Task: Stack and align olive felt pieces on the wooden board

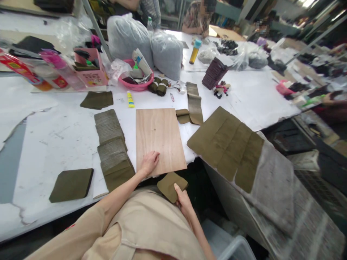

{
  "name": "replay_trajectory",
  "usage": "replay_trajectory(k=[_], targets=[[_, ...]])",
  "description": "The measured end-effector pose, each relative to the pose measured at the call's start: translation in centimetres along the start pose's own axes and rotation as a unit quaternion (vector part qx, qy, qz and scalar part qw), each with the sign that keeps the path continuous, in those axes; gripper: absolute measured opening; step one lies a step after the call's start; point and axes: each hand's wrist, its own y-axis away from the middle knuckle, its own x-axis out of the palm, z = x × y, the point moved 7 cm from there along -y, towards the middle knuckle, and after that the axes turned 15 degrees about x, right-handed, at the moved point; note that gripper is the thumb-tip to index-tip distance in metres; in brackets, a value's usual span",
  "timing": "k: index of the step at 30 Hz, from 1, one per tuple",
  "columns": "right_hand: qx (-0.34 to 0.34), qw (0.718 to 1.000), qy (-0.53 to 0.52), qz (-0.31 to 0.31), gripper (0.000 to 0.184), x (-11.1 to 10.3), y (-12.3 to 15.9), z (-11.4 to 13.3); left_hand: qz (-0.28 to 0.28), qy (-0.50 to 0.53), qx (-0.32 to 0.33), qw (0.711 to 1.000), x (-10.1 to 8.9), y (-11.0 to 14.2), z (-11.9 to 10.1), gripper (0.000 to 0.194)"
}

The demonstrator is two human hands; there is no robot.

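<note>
A bare plywood board [159, 133] lies at the table's front edge. On its lower left part rests my left hand [150, 162], the fingers curled in and nothing visible in them. My right hand [183, 196] pinches an olive-green fabric piece [170, 186] with cut corners, thumb on top, just in front of the board's near edge. Left of the board, overlapping olive fabric pieces [112, 144] run in a row, some with greyish faces. Further left sits a neat stack of olive pieces [72, 184].
Large olive panels [226, 144] cover a grey-topped side surface on the right. Behind the board are a yellow tube [130, 99], a pink basin [135, 86], full plastic bags [166, 52] and a dark woven basket [214, 74]. A clear bin [235, 249] stands below. Other people sit farther back.
</note>
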Motion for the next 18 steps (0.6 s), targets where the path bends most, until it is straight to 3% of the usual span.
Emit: replay_trajectory(k=[3,6,9,11,13,15,18], targets=[[0.005,1.000,0.009,0.010,0.048,-0.2,-0.8,-0.2,-0.005,0.064,-0.033,0.997,-0.2,-0.2,0.3,0.017],[-0.028,0.998,-0.047,-0.020,0.048,-0.5,-1.0,0.8,-0.014,0.131,-0.079,0.988,-0.7,0.7,0.1,0.036],[-0.050,0.997,-0.055,-0.036,0.044,0.3,-0.9,1.6,0.059,0.283,-0.138,0.947,0.6,3.1,-2.0,0.055],[-0.054,0.996,-0.050,-0.050,0.043,0.8,-0.9,2.0,0.183,0.489,-0.202,0.829,3.3,5.4,-5.1,0.056],[-0.061,0.996,-0.046,-0.054,0.043,0.9,-0.9,2.3,0.217,0.624,-0.258,0.705,4.8,6.9,-8.2,0.053],[-0.073,0.996,-0.040,-0.042,0.045,0.9,-0.9,2.6,0.170,0.675,-0.321,0.642,5.6,7.2,-9.5,0.049],[-0.084,0.996,-0.029,-0.027,0.053,0.6,-1.2,2.8,0.144,0.703,-0.370,0.590,6.3,6.9,-10.8,0.049]])
